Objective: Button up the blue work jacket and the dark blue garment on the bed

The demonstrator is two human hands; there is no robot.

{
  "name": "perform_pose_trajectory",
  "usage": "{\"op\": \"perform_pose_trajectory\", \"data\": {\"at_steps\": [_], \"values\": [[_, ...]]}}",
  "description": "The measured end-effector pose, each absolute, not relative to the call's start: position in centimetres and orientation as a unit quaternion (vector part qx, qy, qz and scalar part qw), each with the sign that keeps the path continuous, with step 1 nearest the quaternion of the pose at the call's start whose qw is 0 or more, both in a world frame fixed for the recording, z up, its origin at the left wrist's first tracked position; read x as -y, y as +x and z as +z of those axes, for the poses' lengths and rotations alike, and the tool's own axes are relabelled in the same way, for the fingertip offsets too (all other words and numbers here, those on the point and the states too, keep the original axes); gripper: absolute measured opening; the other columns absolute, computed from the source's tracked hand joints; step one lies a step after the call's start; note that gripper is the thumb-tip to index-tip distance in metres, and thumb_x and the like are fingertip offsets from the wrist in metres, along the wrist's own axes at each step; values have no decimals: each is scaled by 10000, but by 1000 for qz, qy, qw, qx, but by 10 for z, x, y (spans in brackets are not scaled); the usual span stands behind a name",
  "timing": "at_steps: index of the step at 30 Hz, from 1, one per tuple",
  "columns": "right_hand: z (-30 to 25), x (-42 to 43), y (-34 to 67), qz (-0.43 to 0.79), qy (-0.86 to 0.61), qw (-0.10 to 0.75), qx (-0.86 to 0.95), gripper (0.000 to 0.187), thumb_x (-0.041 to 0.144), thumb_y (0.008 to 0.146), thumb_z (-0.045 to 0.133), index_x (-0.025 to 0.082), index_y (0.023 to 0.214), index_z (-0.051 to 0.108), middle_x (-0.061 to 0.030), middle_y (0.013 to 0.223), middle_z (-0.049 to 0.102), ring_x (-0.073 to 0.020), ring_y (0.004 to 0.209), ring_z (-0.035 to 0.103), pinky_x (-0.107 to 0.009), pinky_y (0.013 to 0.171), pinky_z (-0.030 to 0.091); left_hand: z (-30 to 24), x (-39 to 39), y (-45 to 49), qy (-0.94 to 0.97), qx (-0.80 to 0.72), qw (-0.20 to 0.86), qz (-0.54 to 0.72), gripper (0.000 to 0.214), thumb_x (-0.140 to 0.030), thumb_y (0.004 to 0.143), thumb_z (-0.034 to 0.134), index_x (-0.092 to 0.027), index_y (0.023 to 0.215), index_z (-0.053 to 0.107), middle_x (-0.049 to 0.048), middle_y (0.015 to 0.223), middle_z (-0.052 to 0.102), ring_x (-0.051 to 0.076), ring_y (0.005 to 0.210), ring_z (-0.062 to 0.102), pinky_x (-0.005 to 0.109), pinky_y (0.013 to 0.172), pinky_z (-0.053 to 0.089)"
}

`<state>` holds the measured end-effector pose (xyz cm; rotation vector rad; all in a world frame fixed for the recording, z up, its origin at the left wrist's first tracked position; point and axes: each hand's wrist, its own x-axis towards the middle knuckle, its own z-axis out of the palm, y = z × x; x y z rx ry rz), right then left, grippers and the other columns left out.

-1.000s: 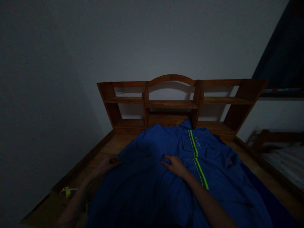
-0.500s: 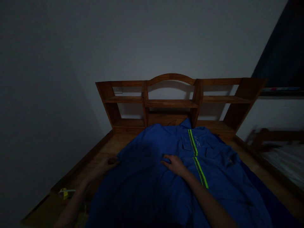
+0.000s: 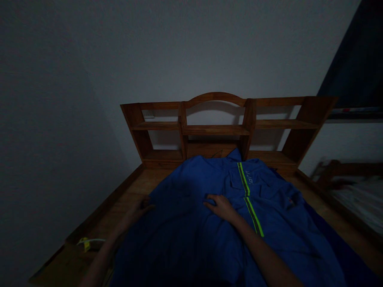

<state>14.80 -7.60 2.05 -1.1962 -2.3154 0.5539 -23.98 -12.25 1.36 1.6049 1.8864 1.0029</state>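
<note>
With the blue work jacket [image 3: 191, 179] spread up to the wooden bed's [image 3: 136, 187] headboard [image 3: 217, 130] edge, the left hand's [image 3: 136, 213] fingers pinching its side and the right hand's [image 3: 223, 208] a fold, even tension best avoids creases.

Bare left hand [image 3: 141, 208] and right hand [image 3: 220, 207], slim forearms [image 3: 261, 251] apparently bare too in the dim light

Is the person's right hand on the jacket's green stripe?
No, the right hand is on plain blue cloth of the jacket, to the left of the green stripe.
</note>
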Motion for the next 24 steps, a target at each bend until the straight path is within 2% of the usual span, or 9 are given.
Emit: {"op": "perform_pose_trajectory", "data": {"at_steps": [11,19,22,24], "values": [[22,77,149,205,-435,233,845,261,448,889,465,258,956,631,3,891,689,-164,835,637,-224,725,398,43,129,-230,618,-670,283,297,464,-590,597,634,-152,748,645,12,642,607,195,653,559,257,544,401],[20,77,150,206,-451,228,838,305,495,877,468,266,993,632,-10,942,687,-182,881,630,-238,753,405,38,130,-236,629,-645,348,259,463,-596,637,613,-165,802,646,29,754,657,204,680,585,271,562,426],[22,77,150,206,-447,228,840,337,524,881,448,263,982,635,-11,931,690,-182,877,635,-241,757,407,32,130,-238,625,-661,315,270,449,-584,644,610,-165,804,638,19,704,637,204,667,576,268,549,411],[23,78,150,206,-445,230,841,346,533,882,443,261,973,637,-12,931,693,-182,886,636,-244,774,408,22,126,-240,619,-687,255,282,425,-572,659,594,-166,780,623,6,642,600,198,639,554,267,540,393]]}}
